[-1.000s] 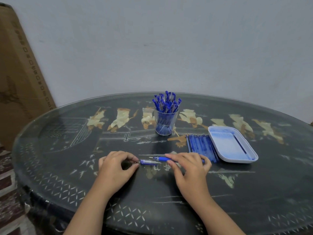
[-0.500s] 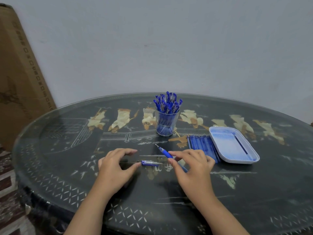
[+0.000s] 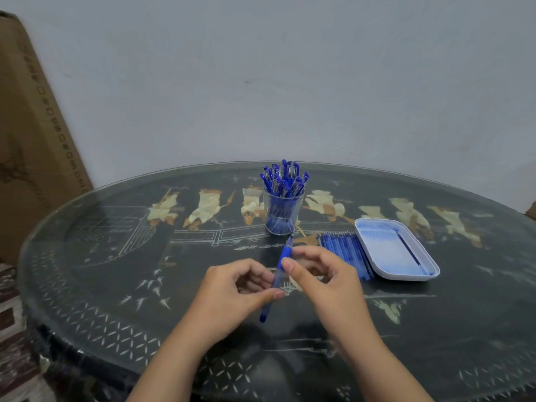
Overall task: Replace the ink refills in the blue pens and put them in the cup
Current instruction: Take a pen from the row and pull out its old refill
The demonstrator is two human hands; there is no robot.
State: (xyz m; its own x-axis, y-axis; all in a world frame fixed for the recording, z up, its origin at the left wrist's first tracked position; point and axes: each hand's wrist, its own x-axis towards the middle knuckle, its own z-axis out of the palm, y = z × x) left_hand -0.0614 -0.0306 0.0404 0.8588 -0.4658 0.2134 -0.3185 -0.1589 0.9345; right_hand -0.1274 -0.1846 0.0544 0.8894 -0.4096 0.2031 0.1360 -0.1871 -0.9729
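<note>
A blue pen (image 3: 279,281) is held above the table, its tip pointing away toward the cup. My left hand (image 3: 235,294) pinches its lower barrel between thumb and fingers. My right hand (image 3: 322,280) pinches the barrel just below the blue grip. A clear cup (image 3: 282,211) stuffed with several blue pens stands behind my hands. A row of blue refills (image 3: 345,252) lies to the right of my right hand. The pen cap is not visible on the table.
A white tray (image 3: 385,274) with one thin refill inside lies right of the refill row. The dark round table (image 3: 101,256) has a glass top. A cardboard box (image 3: 32,134) leans against the wall at left.
Both hands have lifted off the table. The pen swung from lying sideways to pointing away, and my left hand left the small cap piece and now pinches the pen.
</note>
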